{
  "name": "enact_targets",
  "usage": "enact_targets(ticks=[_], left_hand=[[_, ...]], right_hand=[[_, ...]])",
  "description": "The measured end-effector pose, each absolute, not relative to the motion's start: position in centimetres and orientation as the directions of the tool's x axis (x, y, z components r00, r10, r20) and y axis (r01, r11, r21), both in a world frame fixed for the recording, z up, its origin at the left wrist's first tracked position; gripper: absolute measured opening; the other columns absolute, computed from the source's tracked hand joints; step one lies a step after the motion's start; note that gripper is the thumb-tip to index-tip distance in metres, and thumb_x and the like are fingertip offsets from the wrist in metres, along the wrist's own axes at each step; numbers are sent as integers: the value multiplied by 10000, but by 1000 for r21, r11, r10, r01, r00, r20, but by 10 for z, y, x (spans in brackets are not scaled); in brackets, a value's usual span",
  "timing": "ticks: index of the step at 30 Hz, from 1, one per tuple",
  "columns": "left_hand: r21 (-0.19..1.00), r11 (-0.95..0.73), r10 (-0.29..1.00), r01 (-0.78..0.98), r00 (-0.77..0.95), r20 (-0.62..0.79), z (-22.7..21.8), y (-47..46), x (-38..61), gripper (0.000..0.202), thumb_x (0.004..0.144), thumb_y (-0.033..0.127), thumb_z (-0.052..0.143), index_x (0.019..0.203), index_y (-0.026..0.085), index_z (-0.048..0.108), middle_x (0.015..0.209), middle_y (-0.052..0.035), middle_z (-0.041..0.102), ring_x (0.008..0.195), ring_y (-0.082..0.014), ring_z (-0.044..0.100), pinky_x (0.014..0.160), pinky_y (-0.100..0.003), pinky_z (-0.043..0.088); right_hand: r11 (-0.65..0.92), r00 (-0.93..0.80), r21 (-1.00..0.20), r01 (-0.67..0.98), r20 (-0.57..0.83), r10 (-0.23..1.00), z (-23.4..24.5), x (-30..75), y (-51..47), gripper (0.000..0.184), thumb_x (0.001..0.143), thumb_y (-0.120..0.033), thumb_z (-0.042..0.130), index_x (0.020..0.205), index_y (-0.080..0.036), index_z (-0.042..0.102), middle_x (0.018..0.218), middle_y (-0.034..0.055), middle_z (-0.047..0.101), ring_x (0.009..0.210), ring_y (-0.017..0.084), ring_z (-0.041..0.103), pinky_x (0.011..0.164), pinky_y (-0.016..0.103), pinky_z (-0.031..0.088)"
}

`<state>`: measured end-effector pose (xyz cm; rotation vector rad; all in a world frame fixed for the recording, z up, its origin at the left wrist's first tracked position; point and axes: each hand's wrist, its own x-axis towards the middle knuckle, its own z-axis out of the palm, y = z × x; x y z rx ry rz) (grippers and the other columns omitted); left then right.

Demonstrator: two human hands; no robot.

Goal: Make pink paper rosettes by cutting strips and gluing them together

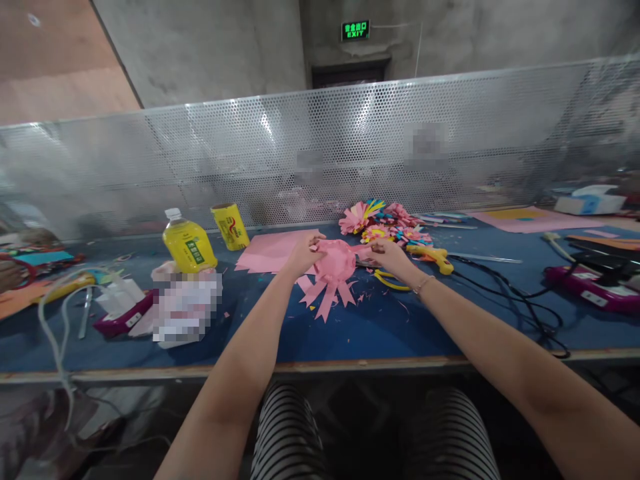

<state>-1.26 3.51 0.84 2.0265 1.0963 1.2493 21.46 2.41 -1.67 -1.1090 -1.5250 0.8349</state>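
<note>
Between both hands, a pink paper flower is hanging just above the blue table, its rounded, crumpled head gripped from either side and its flat, pointed strips fanning downward. The left hand is pinching the left edge with curled fingers; the right hand is pinching the right edge. Behind lie smooth pink paper sheets, yellow-handled scissors, a heap of bright paper flowers, and a yellow plastic bottle.
</note>
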Motion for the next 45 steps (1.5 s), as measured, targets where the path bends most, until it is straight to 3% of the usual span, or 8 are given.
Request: enact_targets(ticks=[4, 8, 13, 19, 24, 29, 37, 45], left_hand=[[808, -516, 854, 284, 238, 462, 9, 34, -10, 436, 587, 109, 584, 1016, 145, 514, 1067, -92, 536, 966, -165, 504, 769, -290, 428], [843, -483, 865, 236, 278, 418, 8, 32, -7, 440, 586, 131, 607, 1015, 148, 509, 948, -66, 557, 804, -122, 531, 677, -253, 437], [768, -578, 804, 276, 354, 478, 11, 23, 2, 430, 572, 142, 628, 988, 160, 521, 880, -37, 570, 675, -80, 505, 622, -220, 415], [641, -680, 733, 357, 366, 574, 10, 14, 17, 259, 631, 204, 586, 887, 168, 568, 821, -16, 594, 704, -101, 522, 660, -239, 423], [589, -700, 713, 403, 362, 600, 8, 12, 22, 186, 635, 182, 576, 820, 165, 575, 775, -8, 587, 699, -106, 514, 662, -245, 415], [446, -767, 632, 461, 420, 652, 10, 7, 23, 76, 670, 149, 526, 740, 163, 551, 723, -6, 568, 675, -109, 490, 628, -236, 383], [61, -849, 383, 525, 531, 756, 8, 11, 16, 150, 654, 41, 433, 672, 176, 497, 716, -30, 524, 732, -148, 453, 683, -283, 351], [-62, -798, 261, 600, 437, 861, 6, 7, 11, 147, 690, 69, 435, 684, 192, 515, 736, -40, 544, 796, -166, 443, 751, -306, 336]], right_hand=[[339, -93, -929, 148, 328, 940, -21, 209, 25, 101, 651, -151, 564, 747, -159, 536, 676, 14, 633, 627, 120, 609, 613, 268, 522], [348, -93, -929, 123, 338, 936, -20, 213, 26, 125, 659, -175, 565, 783, -161, 551, 702, 20, 637, 627, 124, 610, 625, 291, 521], [509, -84, -797, 326, 512, 855, -8, 223, 23, 163, 686, -231, 549, 831, -166, 586, 718, 22, 633, 640, 129, 597, 635, 297, 503], [642, -124, -530, 555, 710, 693, 6, 225, 13, 206, 730, -241, 510, 895, -195, 626, 878, 44, 643, 777, 160, 595, 731, 327, 475], [658, -111, -539, 527, 724, 681, 6, 221, 9, 228, 735, -240, 509, 930, -195, 619, 892, 41, 644, 829, 166, 597, 745, 318, 477], [653, -130, -524, 547, 717, 685, 11, 216, 0, 190, 736, -233, 508, 880, -187, 623, 859, 46, 648, 767, 163, 602, 694, 308, 480], [751, -190, -294, 591, 854, 484, 18, 216, -16, 153, 759, -209, 481, 857, -218, 599, 863, 41, 626, 794, 159, 572, 715, 308, 468], [836, -305, -73, 544, 911, 278, 16, 208, -28, 147, 789, -161, 428, 812, -222, 561, 869, 50, 628, 890, 153, 574, 813, 328, 455]])
